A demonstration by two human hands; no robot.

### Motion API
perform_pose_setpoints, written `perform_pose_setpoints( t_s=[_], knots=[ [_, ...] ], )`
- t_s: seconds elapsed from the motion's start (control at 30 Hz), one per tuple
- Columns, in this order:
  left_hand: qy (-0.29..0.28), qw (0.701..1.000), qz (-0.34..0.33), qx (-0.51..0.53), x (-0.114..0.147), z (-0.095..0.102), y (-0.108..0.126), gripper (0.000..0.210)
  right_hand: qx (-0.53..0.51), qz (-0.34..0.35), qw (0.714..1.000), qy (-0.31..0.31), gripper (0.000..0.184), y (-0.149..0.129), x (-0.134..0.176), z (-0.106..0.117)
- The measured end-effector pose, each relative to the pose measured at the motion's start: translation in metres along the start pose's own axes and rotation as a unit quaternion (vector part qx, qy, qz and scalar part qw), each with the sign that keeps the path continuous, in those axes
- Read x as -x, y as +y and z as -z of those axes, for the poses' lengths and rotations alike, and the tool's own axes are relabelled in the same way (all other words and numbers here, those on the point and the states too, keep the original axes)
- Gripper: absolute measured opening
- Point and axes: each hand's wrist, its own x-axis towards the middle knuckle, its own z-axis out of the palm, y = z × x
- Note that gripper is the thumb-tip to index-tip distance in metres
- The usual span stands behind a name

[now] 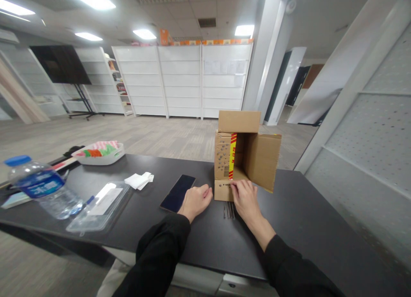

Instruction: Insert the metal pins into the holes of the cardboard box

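A cardboard box [222,155] stands on the black table with its open side towards me. Its top flap is raised, its right flap swings outward, and its lower flap [221,193] hangs at the front. Several small dark dots run in a row along that lower flap. My right hand [245,198] is closed in a pinch against it; what the fingertips hold is too small to tell. Several thin metal pins [229,211] show just below the flap. My left hand [197,199] is curled closed beside the box, next to a dark phone [178,192]; its fingers hide whatever is inside.
On the left are a water bottle [45,185], a clear plastic case [99,209], folded white paper [139,181] and a white basket [102,159] with colourful contents. A perforated panel [369,160] rises at the right, beside the black table [305,228].
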Motion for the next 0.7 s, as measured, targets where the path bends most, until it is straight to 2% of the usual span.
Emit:
perform_pose_setpoints(
  t_s=[0.27,0.47,0.57,0.7],
  knots=[
    [0.005,1.000,-0.005,0.000,0.001,-0.001,0.000,0.034,0.043,0.028,0.999,-0.003,0.024,-0.002,-0.002,0.003],
    [0.008,1.000,-0.002,0.000,0.001,-0.001,0.000,0.034,0.052,0.043,0.998,-0.006,0.023,-0.015,-0.005,0.012],
    [0.009,1.000,-0.006,-0.001,0.001,-0.001,0.000,0.034,0.018,0.027,0.999,-0.003,0.022,-0.021,-0.004,0.022],
    [0.006,1.000,-0.007,-0.004,0.001,-0.001,0.000,0.034,-0.079,0.009,0.997,-0.007,0.019,-0.022,0.004,0.035]
  ],
)
